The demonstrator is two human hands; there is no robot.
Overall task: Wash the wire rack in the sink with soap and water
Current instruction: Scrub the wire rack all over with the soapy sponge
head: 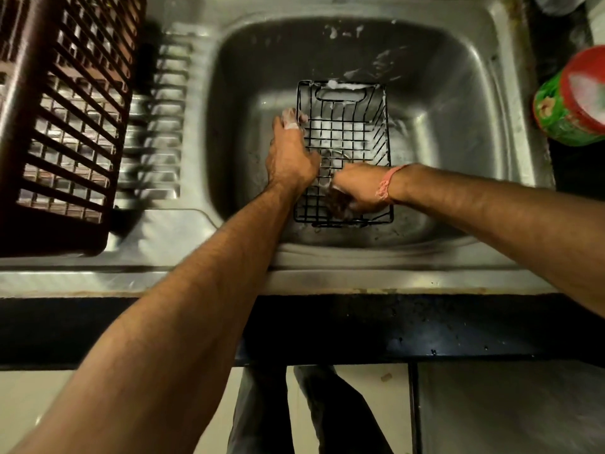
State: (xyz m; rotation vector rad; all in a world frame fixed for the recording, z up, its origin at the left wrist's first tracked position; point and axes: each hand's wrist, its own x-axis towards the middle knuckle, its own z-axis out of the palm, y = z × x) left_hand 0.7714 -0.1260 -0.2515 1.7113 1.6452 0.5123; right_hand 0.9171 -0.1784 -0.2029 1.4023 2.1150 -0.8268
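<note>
now your left hand (pixel 291 155) grips the soapy wire rack's (pixel 343 126) left rim in the sink (pixel 458 93) while your right hand (pixel 357 191) clutches a dark scrubber (pixel 339 203) inside it.

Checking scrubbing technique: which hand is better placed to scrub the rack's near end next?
Probably the right hand: it holds a dark scrubber inside the black wire rack there; the left hand grips the rack's left rim.

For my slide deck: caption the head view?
Left hand steadies soapy wire rack in sink; right hand scrubs.

Black wire rack (pixel 343 126), sudsy, open side up, in steel sink (pixel 442 77) basin, soap foam inside
</note>
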